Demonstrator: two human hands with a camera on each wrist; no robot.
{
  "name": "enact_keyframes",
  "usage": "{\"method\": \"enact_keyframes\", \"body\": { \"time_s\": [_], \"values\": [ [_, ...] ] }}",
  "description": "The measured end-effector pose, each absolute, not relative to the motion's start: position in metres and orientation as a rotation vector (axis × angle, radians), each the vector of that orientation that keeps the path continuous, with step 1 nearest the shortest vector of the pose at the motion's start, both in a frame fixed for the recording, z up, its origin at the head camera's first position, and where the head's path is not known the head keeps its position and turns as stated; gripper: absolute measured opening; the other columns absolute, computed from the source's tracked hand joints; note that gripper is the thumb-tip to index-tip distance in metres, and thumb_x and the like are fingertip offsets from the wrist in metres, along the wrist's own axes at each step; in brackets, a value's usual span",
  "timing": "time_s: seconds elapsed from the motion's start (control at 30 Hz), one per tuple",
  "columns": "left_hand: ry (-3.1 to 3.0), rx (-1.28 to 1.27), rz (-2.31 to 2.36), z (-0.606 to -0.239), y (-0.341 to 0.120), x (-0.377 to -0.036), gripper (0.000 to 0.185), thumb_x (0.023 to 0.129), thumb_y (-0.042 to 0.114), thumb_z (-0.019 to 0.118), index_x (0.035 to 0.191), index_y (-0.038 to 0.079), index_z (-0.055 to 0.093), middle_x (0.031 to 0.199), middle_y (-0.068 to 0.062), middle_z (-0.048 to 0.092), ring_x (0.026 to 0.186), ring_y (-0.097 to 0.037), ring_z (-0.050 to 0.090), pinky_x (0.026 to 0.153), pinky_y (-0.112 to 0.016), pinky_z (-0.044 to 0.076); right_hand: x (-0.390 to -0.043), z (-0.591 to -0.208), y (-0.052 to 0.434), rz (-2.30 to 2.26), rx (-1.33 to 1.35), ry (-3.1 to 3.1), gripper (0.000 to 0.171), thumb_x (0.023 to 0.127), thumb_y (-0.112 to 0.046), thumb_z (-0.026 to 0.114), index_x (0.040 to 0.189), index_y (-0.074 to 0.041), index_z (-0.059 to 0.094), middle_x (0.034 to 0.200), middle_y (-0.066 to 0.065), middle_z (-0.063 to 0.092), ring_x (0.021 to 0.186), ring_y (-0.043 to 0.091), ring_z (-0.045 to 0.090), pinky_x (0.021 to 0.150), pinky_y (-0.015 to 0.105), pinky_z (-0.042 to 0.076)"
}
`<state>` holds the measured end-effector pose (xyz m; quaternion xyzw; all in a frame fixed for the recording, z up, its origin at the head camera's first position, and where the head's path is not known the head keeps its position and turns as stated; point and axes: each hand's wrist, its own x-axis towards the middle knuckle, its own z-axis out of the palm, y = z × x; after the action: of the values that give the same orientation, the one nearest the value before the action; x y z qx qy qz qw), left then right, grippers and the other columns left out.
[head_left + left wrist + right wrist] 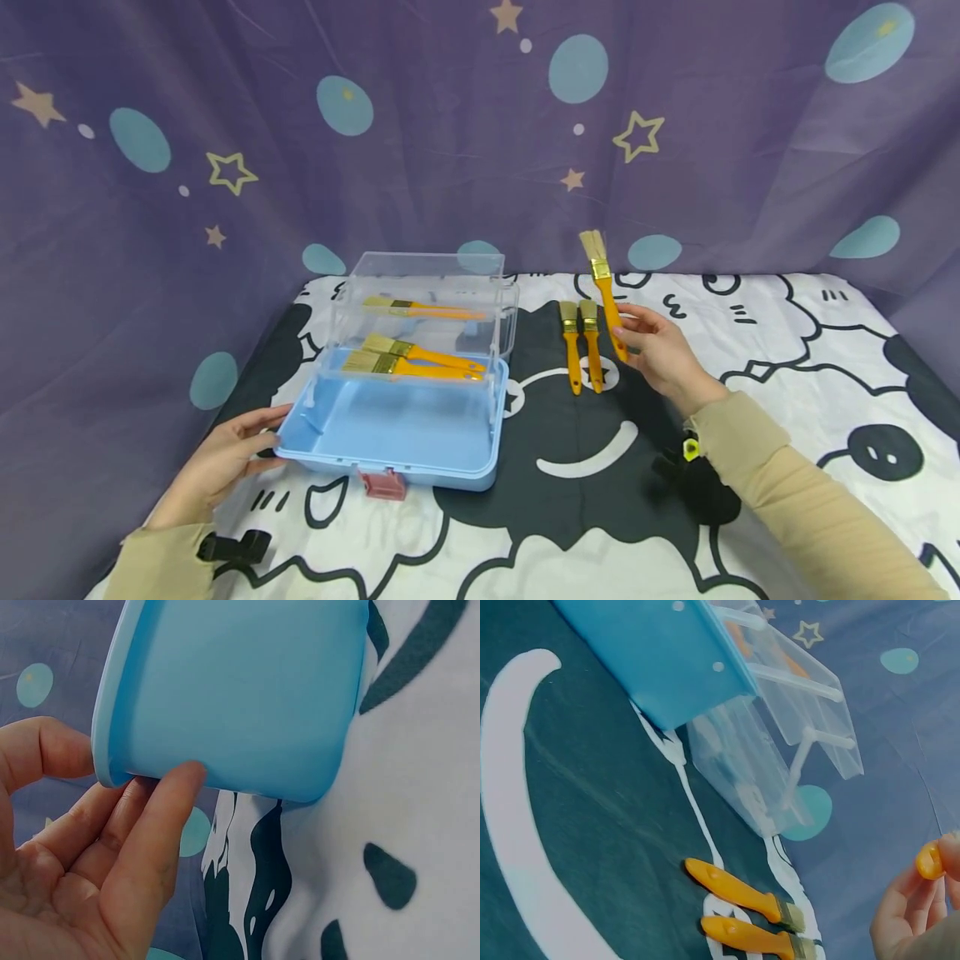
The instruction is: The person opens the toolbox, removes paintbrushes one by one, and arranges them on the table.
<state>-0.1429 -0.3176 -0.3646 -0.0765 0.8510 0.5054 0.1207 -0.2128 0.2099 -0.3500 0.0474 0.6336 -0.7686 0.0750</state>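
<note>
My right hand (667, 354) holds a paintbrush (606, 292) by its orange handle, bristles up, above the cloth; in the right wrist view only the handle's end (929, 861) shows at the fingers. Beside it, two more paintbrushes (571, 348) lie side by side on the cloth, bristles away from me. At the left corner of a light blue storage box (405, 425), my left hand (221, 458) grips the rim between thumb and fingers. The box's lower compartment is bare. Its raised clear trays bear two paintbrushes (420, 354) below and another paintbrush (423, 310) above.
A pink latch (384, 484) hangs at the box's front edge. The clear lid (431, 267) stands folded back behind the trays. Patterned cloth (750, 500) covers the table, and a purple curtain (465, 150) hangs behind it.
</note>
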Motion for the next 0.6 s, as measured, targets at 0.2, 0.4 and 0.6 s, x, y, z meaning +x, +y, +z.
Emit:
{"method": "enact_keyframes", "body": {
  "time_s": [0.2,0.4,0.6],
  "values": [
    [2.482,-0.224,1.479,-0.365,-0.317,-0.143,0.059,0.091,0.002,0.045,0.145,-0.01,0.025,0.145,-0.034,0.029,0.087,0.007,0.057,0.074,-0.031,0.057,-0.216,-0.347,0.222,-2.326,0.228,1.856,0.023,0.094,-0.01,0.054,0.108,-0.027,0.053,0.096,-0.008,0.05,0.086,0.008,0.049,0.071,0.023,0.042],
    [2.486,-0.223,1.475,-0.365,-0.317,-0.143,0.058,0.091,0.002,0.044,0.145,-0.01,0.025,0.146,-0.034,0.027,0.087,0.008,0.055,0.074,-0.03,0.057,-0.22,-0.353,0.23,-2.341,0.347,1.797,0.024,0.096,-0.009,0.051,0.113,-0.025,0.05,0.091,-0.012,0.057,0.083,0.007,0.051,0.068,0.022,0.042],
    [2.493,-0.225,1.47,-0.364,-0.316,-0.143,0.059,0.091,0.002,0.044,0.145,-0.01,0.025,0.146,-0.034,0.027,0.087,0.008,0.055,0.074,-0.029,0.057,-0.223,-0.359,0.236,-2.351,0.453,1.752,0.03,0.095,-0.01,0.052,0.121,-0.022,0.047,0.095,-0.011,0.055,0.083,0.005,0.051,0.071,0.022,0.045]
  ]
}}
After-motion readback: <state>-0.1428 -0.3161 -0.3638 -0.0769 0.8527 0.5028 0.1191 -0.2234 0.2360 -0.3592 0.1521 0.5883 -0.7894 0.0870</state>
